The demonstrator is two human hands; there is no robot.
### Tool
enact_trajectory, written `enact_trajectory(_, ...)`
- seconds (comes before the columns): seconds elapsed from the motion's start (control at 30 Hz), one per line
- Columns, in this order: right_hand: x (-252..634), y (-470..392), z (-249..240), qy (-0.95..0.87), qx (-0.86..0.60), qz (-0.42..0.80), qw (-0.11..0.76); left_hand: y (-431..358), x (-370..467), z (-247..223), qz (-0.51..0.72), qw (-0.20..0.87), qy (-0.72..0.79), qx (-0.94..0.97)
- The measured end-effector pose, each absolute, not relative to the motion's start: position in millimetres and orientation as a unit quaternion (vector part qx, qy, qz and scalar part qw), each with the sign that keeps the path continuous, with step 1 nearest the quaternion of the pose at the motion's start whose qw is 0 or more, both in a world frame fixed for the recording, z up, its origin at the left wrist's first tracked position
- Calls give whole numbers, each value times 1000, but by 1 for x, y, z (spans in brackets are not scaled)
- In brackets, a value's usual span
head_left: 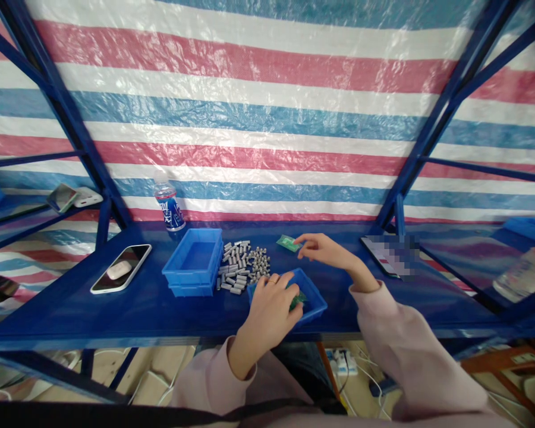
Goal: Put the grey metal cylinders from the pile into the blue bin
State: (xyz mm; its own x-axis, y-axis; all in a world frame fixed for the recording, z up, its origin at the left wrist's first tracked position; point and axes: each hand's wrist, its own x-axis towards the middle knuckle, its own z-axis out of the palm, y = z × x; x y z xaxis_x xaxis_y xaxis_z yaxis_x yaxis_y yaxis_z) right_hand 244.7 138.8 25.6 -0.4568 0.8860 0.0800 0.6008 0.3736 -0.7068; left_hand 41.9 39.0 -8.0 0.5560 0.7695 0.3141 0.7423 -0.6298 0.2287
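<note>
Across a blue tabletop point(129, 321) before a striped sheet point(249, 119): 1 blue tray point(317, 304), green contents point(298, 298) under the curled left hand point(270, 303), grip impossible to tell; from there, at 10 o'clock, 2 stacked trays point(189, 278); at 12 o'clock, a green packet point(287, 242) beside the right hand point(325, 251), fingers slightly parted.

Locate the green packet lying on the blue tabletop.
In the head view, the green packet lies right of the metal pieces, at the fingertips of the right hand.

Head-worn view, facing forward and down, table point(134, 315) near
</note>
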Motion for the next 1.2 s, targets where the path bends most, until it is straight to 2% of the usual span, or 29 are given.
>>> enact_trajectory(0.07,246,168,18,-778,-538,211,246,39,42,-7,186,47,423,885)
enact_trajectory(0.17,241,201,5,-766,-574,166,239,40,42,-6,183,50,419,888)
enact_trajectory(0.47,230,224,-19,-763,-614,143,139,40,42,-8,197,38,412,889)
enact_trajectory(0.7,243,205,-17,-759,-630,132,102,41,42,-8,201,38,405,891)
enact_trajectory(1.1,245,153,5,-797,-554,174,168,42,41,-10,199,40,407,891)
enact_trajectory(1.2,247,138,20,-785,-545,197,221,42,41,-10,202,42,407,890)
